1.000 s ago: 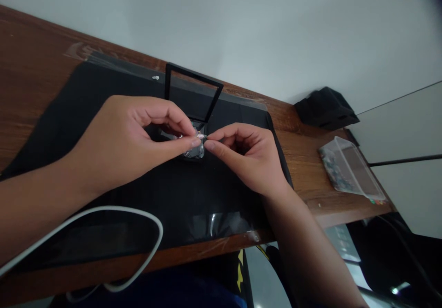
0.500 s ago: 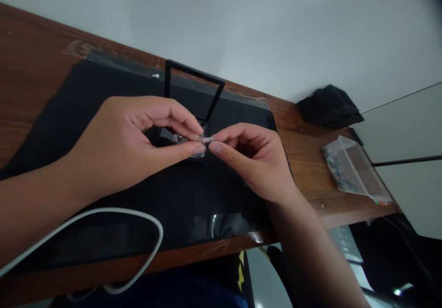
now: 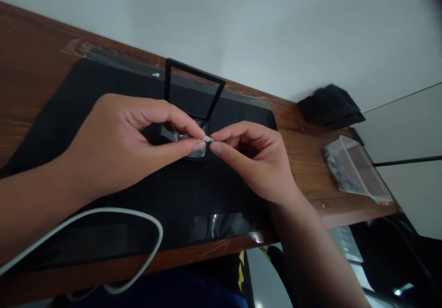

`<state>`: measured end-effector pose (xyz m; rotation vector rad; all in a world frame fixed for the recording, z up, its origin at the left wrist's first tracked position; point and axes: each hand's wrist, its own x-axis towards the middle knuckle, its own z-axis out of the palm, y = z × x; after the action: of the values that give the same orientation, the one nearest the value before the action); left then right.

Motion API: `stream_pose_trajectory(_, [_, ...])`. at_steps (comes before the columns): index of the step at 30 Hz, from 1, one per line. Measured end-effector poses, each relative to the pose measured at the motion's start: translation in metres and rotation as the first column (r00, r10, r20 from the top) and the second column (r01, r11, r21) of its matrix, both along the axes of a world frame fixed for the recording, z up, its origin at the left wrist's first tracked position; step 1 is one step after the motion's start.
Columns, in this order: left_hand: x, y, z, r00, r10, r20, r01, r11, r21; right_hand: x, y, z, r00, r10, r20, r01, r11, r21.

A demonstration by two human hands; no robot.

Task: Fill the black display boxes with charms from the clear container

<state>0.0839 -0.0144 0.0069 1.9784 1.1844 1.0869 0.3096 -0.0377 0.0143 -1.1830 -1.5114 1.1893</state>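
Note:
My left hand point(image 3: 124, 142) and my right hand point(image 3: 255, 160) meet over a black mat point(image 3: 86, 114) on the wooden desk. Both pinch one tiny pale shiny piece point(image 3: 207, 139) between thumb and forefinger, fingertips almost touching. Just behind and below the fingers stands a small black open case point(image 3: 193, 91) with an upright square frame lid; its base holds something glittery, mostly hidden by my fingers.
A clear plastic tub point(image 3: 355, 170) with small bits lies at the desk's right end, a black object point(image 3: 329, 107) behind it by the wall. A white cable point(image 3: 103, 216) loops over the mat's front edge. A small white speck point(image 3: 156, 74) lies at the mat's back.
Both hands drifted slightly right and the fingertips closed together on the tiny piece; the view shifted a little. Nothing else moved.

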Motion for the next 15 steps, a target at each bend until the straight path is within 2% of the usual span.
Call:
stream_pose_trajectory(7, [-0.0003,-0.0002,-0.0008,0.999,-0.019,0.033,0.019,1.0,0.003,0.0008,0.0005,-0.0012,0.998,0.051,-0.028,-0.052,0.996,-0.068])
stream_pose_trajectory(15, [-0.0001,-0.0029,-0.0018,0.999,-0.012,0.048,0.014,0.999,-0.03,0.0014,0.0017,-0.0017,0.997,0.077,-0.031,-0.079,0.994,-0.073])
